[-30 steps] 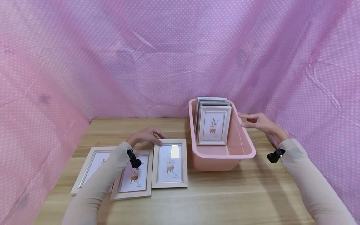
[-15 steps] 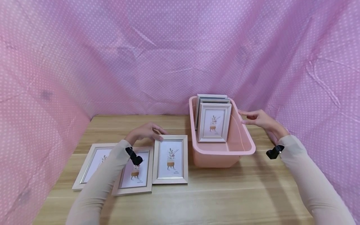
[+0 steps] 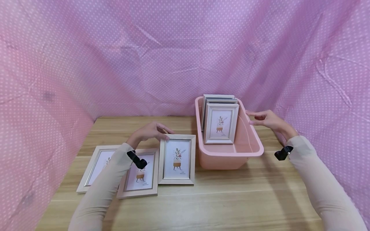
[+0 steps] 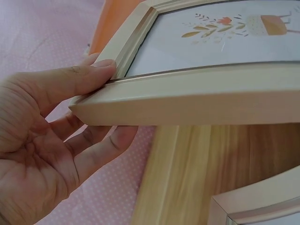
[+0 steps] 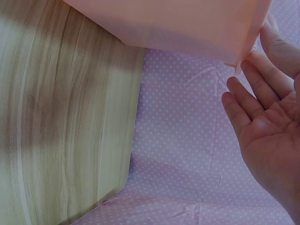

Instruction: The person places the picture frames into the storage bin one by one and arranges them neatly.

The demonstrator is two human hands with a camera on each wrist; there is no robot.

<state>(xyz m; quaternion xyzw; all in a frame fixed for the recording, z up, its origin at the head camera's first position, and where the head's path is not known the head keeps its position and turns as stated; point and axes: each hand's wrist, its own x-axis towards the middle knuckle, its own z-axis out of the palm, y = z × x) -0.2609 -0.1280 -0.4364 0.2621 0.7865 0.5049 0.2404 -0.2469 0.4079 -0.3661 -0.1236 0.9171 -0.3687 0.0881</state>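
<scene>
My left hand (image 3: 148,132) pinches the top left corner of a cream picture frame (image 3: 162,160), thumb on the front face and fingers beneath. This frame (image 4: 187,105) is tilted up off the table in the left wrist view. Its print shows a potted plant. Left of it lie two similar frames, a pinkish one (image 3: 154,175) and a whitish one (image 3: 92,166), partly covered by my left sleeve. My right hand (image 3: 273,122) touches the right rim of a pink plastic bin (image 3: 231,163) with thumb and fingertips, its fingers fairly straight. Several frames (image 3: 221,141) stand upright inside the bin.
Wood-grain tabletop (image 3: 208,205) lies under everything. A pink dotted cloth (image 3: 150,64) hangs behind and at both sides, close to the bin's back. The bin's front part shows bare floor (image 3: 231,148). Black straps (image 3: 283,153) sit on both wrists.
The gripped frame's top edge has come up from the table and the frame has shifted slightly right. The glare on its glass has gone. My right hand stays at the bin rim.
</scene>
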